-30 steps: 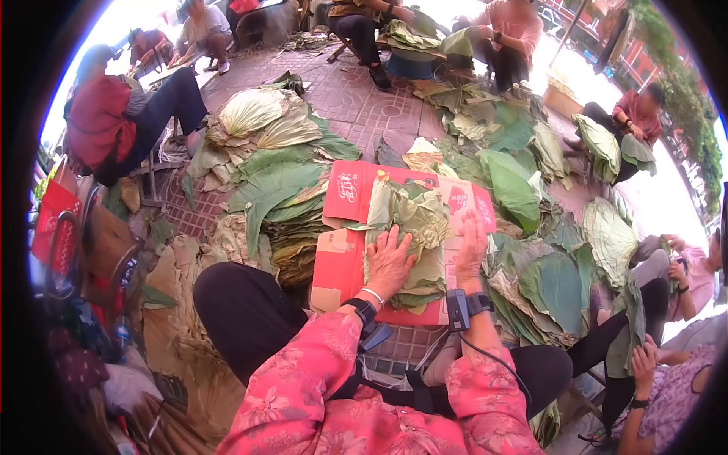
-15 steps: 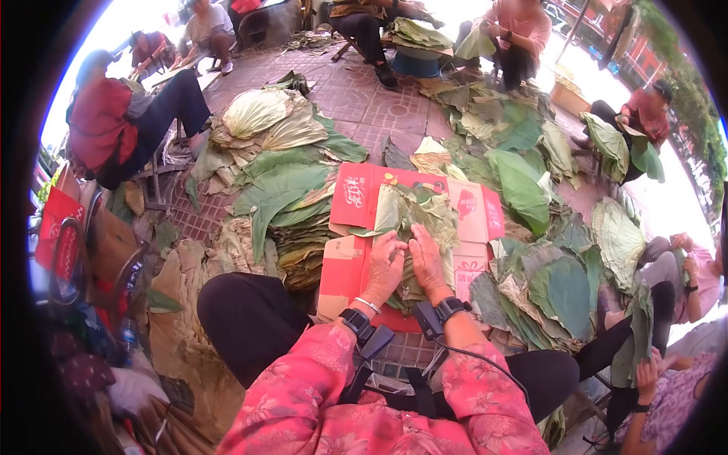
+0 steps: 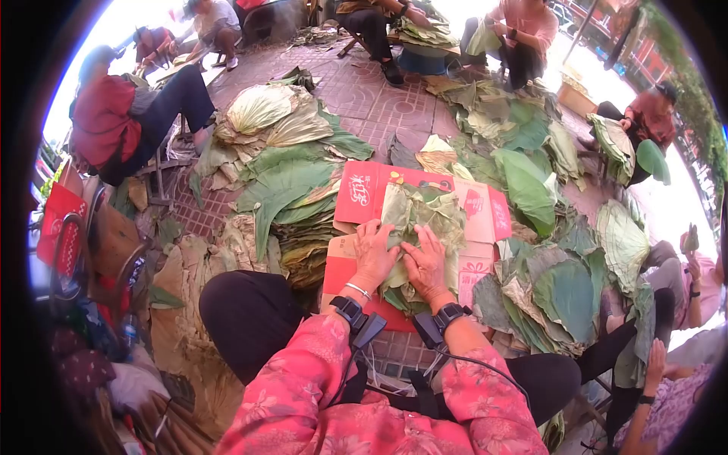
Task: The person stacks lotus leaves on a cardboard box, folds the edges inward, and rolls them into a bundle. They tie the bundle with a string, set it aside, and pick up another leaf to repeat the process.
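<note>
Green-brown leaf under both palms. Fingers (image 3: 377, 236) of the left hand (image 3: 373, 256) are spread and flat, pressing down on the folded leaf bundle (image 3: 415, 227); nothing is pinched or curled around. The right hand (image 3: 426, 265) lies just beside it, fingers likewise splayed and flat on the same bundle, the two hands nearly touching at the thumbs. Both hands gripping nothing, only bearing down.

The bundle runs away from the person, long axis roughly from the wrists toward the far edge of the red cardboard box (image 3: 361, 189) flattened beneath it. Most of the bundle lies beyond the fingertips, its crumpled upper end free and slightly lifted. Left hand sits on the near-left part, right hand on the near-middle; the right one is closer to the bundle's centre line.

Outward: a stack of flat leaves (image 3: 292, 193) to the left of the box, a spread of large green leaves (image 3: 557, 284) to the right. Other people sit around the paved floor (image 3: 364, 95), handling leaves of their own.
</note>
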`<action>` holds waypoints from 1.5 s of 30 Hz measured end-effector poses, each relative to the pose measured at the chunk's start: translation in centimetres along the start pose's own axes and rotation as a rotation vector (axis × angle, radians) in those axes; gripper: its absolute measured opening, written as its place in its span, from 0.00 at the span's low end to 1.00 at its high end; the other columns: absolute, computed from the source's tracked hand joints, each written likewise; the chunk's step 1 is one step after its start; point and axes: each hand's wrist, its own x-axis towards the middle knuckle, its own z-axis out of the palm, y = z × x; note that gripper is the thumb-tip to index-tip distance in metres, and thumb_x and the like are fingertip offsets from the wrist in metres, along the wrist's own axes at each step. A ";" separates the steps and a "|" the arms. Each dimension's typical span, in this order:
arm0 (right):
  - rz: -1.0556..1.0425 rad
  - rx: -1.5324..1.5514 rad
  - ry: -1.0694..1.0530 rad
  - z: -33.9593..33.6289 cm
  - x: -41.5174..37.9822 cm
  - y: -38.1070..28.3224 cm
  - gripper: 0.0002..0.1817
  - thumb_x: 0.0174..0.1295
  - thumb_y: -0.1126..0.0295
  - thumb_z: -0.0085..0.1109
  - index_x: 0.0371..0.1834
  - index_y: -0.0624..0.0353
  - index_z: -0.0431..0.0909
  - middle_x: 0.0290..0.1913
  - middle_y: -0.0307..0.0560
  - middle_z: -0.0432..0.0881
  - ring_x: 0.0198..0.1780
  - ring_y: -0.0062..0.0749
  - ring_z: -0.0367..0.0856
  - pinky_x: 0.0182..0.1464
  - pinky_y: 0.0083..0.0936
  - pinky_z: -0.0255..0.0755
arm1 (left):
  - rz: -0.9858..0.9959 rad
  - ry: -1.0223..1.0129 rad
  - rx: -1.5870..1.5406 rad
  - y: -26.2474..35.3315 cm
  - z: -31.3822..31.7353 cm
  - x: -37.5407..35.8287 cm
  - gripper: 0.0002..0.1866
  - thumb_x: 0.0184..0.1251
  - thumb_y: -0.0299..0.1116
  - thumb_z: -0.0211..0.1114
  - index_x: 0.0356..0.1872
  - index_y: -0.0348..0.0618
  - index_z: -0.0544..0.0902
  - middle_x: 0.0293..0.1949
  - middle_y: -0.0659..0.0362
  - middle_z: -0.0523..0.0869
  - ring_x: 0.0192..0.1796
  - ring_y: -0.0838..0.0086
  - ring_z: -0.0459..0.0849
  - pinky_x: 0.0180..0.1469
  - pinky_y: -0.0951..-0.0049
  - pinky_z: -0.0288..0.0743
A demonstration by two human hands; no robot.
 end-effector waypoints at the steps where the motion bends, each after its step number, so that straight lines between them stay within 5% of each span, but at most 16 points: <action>1: 0.021 0.021 -0.025 0.3 0.0 0.4 0.17 0.55 0.66 0.56 0.48 0.55 0.77 0.62 0.52 0.67 0.65 0.46 0.62 0.63 0.40 0.53 | 0.002 -0.014 -0.006 -0.1 0.0 0.0 0.23 0.41 0.30 0.72 0.45 0.48 0.79 0.50 0.54 0.72 0.57 0.57 0.66 0.54 0.58 0.64; 12: 0.087 -0.053 -0.034 0.7 0.6 0.1 0.20 0.56 0.64 0.56 0.52 0.55 0.72 0.58 0.47 0.71 0.63 0.43 0.64 0.63 0.39 0.53 | 0.021 -0.268 0.033 -1.0 -1.9 2.8 0.05 0.51 0.31 0.66 0.29 0.47 0.80 0.39 0.55 0.74 0.41 0.59 0.77 0.42 0.62 0.71; 15: 0.090 -0.044 -0.025 0.8 0.6 0.0 0.20 0.55 0.63 0.56 0.51 0.55 0.73 0.58 0.48 0.71 0.63 0.42 0.64 0.63 0.38 0.52 | 0.075 -0.019 0.088 -3.2 -3.3 5.4 0.03 0.50 0.29 0.65 0.26 0.44 0.79 0.33 0.57 0.75 0.37 0.62 0.78 0.39 0.65 0.73; 17: 0.091 -0.035 -0.024 0.7 0.6 0.0 0.20 0.55 0.63 0.56 0.51 0.55 0.73 0.58 0.48 0.71 0.63 0.42 0.64 0.63 0.38 0.52 | -0.207 -0.108 0.094 -4.6 -6.1 7.5 0.10 0.50 0.33 0.67 0.35 0.48 0.81 0.41 0.54 0.76 0.45 0.60 0.77 0.46 0.61 0.71; 20: 0.091 -0.040 -0.023 0.6 0.6 0.0 0.19 0.56 0.63 0.56 0.51 0.56 0.73 0.58 0.47 0.71 0.63 0.42 0.64 0.63 0.38 0.52 | -0.195 0.024 0.521 -4.5 -8.6 7.0 0.25 0.49 0.39 0.69 0.51 0.49 0.76 0.52 0.49 0.73 0.56 0.56 0.70 0.54 0.54 0.66; 23: 0.087 -0.039 -0.019 0.6 0.6 0.0 0.20 0.56 0.63 0.55 0.51 0.56 0.73 0.58 0.47 0.71 0.63 0.42 0.64 0.63 0.38 0.53 | -0.118 0.014 0.426 -3.3 -7.7 4.8 0.35 0.49 0.42 0.69 0.59 0.45 0.67 0.57 0.47 0.68 0.61 0.56 0.63 0.56 0.48 0.60; 24: 0.091 -0.030 -0.022 0.6 0.5 -0.1 0.19 0.56 0.63 0.55 0.51 0.56 0.73 0.58 0.47 0.71 0.63 0.42 0.64 0.63 0.38 0.53 | -0.185 -0.113 0.214 -3.0 -6.3 3.8 0.37 0.49 0.41 0.69 0.60 0.41 0.64 0.53 0.45 0.72 0.57 0.55 0.69 0.54 0.52 0.65; 26: 0.096 -0.023 -0.025 0.4 0.6 -0.1 0.19 0.56 0.63 0.55 0.51 0.57 0.74 0.58 0.47 0.71 0.63 0.42 0.64 0.64 0.38 0.53 | -0.406 -0.420 -0.237 -1.6 -4.8 1.5 0.37 0.49 0.40 0.69 0.60 0.39 0.62 0.49 0.44 0.75 0.52 0.53 0.75 0.52 0.55 0.68; 32: 0.148 0.178 0.092 0.7 0.2 0.8 0.18 0.57 0.65 0.53 0.50 0.59 0.75 0.55 0.51 0.75 0.60 0.46 0.68 0.63 0.39 0.56 | -0.310 -0.253 -0.080 0.8 -2.0 -1.5 0.40 0.45 0.39 0.70 0.59 0.38 0.61 0.45 0.44 0.80 0.50 0.54 0.79 0.51 0.59 0.71; 35: 0.351 0.535 0.186 0.8 0.1 1.5 0.17 0.58 0.68 0.53 0.50 0.61 0.74 0.54 0.54 0.75 0.60 0.48 0.68 0.64 0.37 0.58 | -0.292 -0.322 0.006 1.2 -2.3 -1.1 0.40 0.45 0.38 0.70 0.61 0.41 0.60 0.47 0.43 0.79 0.52 0.51 0.78 0.52 0.56 0.71; 38: 0.359 0.448 0.296 -1.0 0.9 0.2 0.19 0.60 0.66 0.50 0.51 0.64 0.72 0.55 0.57 0.73 0.61 0.49 0.67 0.64 0.38 0.57 | -0.319 -0.361 0.056 2.3 -3.0 -0.8 0.41 0.45 0.39 0.70 0.62 0.45 0.61 0.48 0.43 0.79 0.52 0.50 0.77 0.52 0.56 0.70; 41: 0.057 0.299 0.160 -2.6 1.6 -4.2 0.22 0.62 0.64 0.49 0.56 0.67 0.69 0.58 0.59 0.70 0.64 0.49 0.64 0.65 0.38 0.55 | -0.300 -0.337 0.069 2.4 -2.8 -1.2 0.37 0.48 0.36 0.67 0.61 0.46 0.60 0.47 0.44 0.78 0.50 0.48 0.77 0.48 0.52 0.72; 42: -0.001 0.322 0.091 -1.8 1.4 -5.4 0.24 0.63 0.62 0.47 0.58 0.67 0.67 0.59 0.60 0.69 0.64 0.50 0.63 0.65 0.38 0.54 | -0.110 -0.149 0.003 -0.7 -0.6 -2.5 0.32 0.52 0.38 0.64 0.59 0.45 0.62 0.46 0.44 0.79 0.48 0.48 0.78 0.46 0.51 0.72; 44: -0.143 0.362 -0.031 -0.1 1.7 -6.9 0.27 0.65 0.57 0.45 0.61 0.67 0.64 0.62 0.60 0.67 0.66 0.50 0.61 0.66 0.39 0.52 | -0.042 -0.112 -0.066 -4.4 2.0 -3.2 0.28 0.56 0.39 0.61 0.58 0.46 0.64 0.45 0.45 0.80 0.48 0.48 0.78 0.46 0.51 0.72; 45: -0.068 0.345 -0.059 0.7 1.6 -6.3 0.29 0.66 0.55 0.43 0.62 0.67 0.64 0.63 0.60 0.66 0.67 0.50 0.60 0.67 0.38 0.51 | -0.123 -0.135 -0.182 -3.3 0.9 -2.7 0.26 0.58 0.39 0.59 0.57 0.46 0.65 0.45 0.45 0.80 0.48 0.48 0.78 0.46 0.51 0.72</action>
